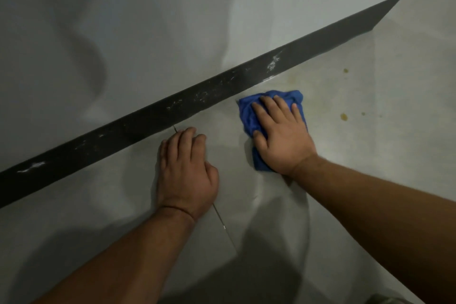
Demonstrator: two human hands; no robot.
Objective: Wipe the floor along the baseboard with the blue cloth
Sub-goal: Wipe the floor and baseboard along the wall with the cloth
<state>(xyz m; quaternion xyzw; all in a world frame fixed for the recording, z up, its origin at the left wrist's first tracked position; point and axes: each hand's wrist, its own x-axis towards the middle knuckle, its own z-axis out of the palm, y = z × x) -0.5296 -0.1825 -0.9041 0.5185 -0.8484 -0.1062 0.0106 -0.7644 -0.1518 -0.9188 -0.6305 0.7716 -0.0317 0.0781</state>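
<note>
A crumpled blue cloth [249, 116] lies on the pale tiled floor [357, 96], just below the dark baseboard [158, 118] that runs diagonally from lower left to upper right. My right hand [281, 136] presses flat on top of the cloth, fingers spread and pointing toward the baseboard; the cloth shows beyond the fingertips and beside the thumb. My left hand [187, 175] rests on the bare floor to the left, fingers bent, knuckles close to the baseboard, holding nothing.
Yellowish stains [343, 117] dot the floor right of the cloth. The baseboard carries white scuff marks [273, 63]. A grout line [223, 224] runs from under my left hand toward me. A grey wall [123, 20] rises above the baseboard.
</note>
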